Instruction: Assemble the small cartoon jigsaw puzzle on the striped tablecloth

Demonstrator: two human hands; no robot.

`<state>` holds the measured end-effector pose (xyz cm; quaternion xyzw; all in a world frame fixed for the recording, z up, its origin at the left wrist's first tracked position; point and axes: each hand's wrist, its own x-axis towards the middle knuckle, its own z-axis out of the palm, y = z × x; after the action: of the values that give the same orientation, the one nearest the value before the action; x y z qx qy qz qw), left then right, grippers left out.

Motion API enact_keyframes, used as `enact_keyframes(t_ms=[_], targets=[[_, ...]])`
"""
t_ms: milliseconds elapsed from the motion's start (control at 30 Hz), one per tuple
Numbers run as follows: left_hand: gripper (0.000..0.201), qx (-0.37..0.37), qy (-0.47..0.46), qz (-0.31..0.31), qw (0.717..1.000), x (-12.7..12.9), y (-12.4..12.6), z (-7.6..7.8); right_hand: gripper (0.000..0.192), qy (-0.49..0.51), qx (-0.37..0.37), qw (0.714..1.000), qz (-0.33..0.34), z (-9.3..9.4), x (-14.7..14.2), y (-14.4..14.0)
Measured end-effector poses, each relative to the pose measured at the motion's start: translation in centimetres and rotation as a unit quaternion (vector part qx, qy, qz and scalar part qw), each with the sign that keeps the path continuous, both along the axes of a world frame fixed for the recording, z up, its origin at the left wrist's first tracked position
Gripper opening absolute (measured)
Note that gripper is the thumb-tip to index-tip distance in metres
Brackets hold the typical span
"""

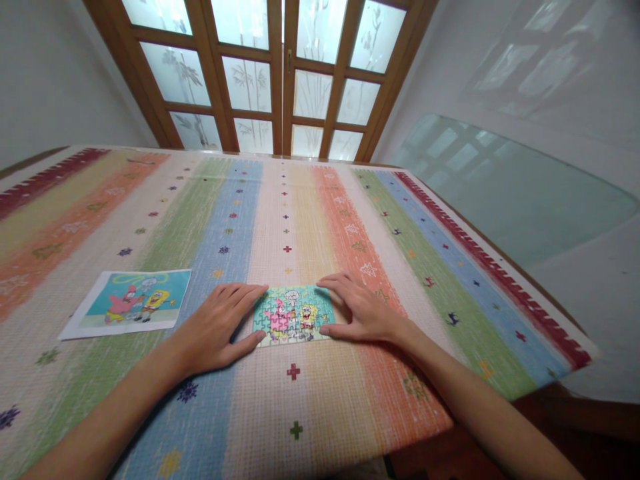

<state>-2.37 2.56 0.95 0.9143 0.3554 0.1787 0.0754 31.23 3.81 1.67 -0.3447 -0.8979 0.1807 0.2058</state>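
Observation:
An assembled jigsaw puzzle (293,316) with cartoon figures on a turquoise ground lies flat on the tablecloth before me. My left hand (220,325) frames its left side, fingertips at the upper left corner and thumb at the lower left edge. On the opposite side, my right hand (361,309) grips in the same way, its fingers at the upper right corner and its thumb on the lower right part. Seams between the pieces show across the picture. Left of my left hand rests a printed picture sheet (133,301) with a matching scene.
A striped, patterned tablecloth (290,233) covers the wide table. Its right edge runs beside a white wall (565,73) with a glossy pale green panel (500,180). Beyond the far edge stand wooden doors (277,73) with frosted panes.

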Motion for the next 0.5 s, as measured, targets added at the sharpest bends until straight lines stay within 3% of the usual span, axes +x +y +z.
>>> enact_keyframes(t_ms=[167,500], targets=[[0.062,0.007,0.000,0.003,1.000,0.07,-0.01,-0.02,0.085,-0.003,-0.016,1.000,0.002,0.08,0.24,0.03],[0.061,0.000,-0.001,0.020,1.000,0.23,-0.06,-0.18,0.090,-0.012,-0.016,1.000,-0.008,-0.09,0.28,0.11]])
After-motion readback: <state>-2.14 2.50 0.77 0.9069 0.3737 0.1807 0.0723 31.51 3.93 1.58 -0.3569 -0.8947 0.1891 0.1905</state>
